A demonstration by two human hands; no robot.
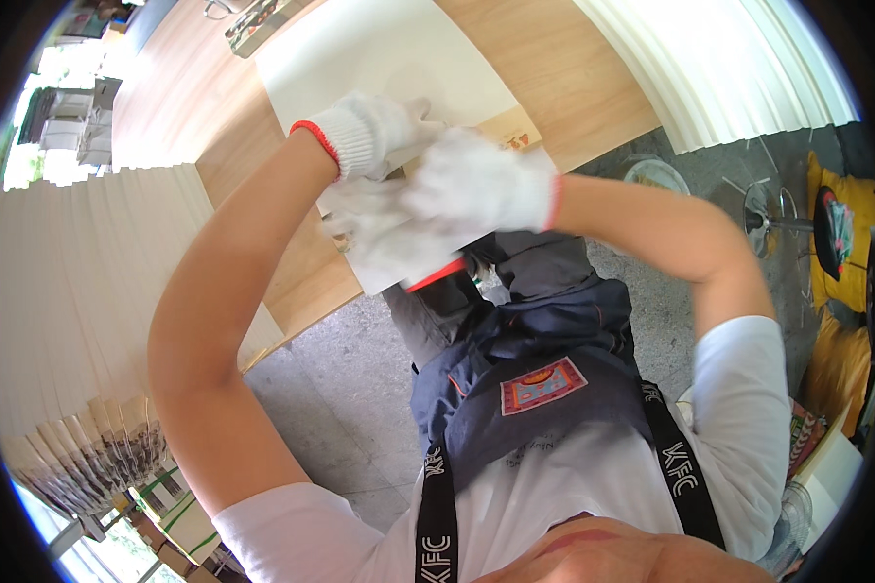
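White cardboard sheet on wooden table, apparently pinched under both gloved grips: left hand, right hand.

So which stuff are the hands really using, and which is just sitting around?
In use:
- left hand and right hand, both gloved
- white sheet under them
- wooden table

Lying about:
- stack of white sheets at left
- another white stack at right
- fan on the floor

A wooden table carries a large cream sheet.
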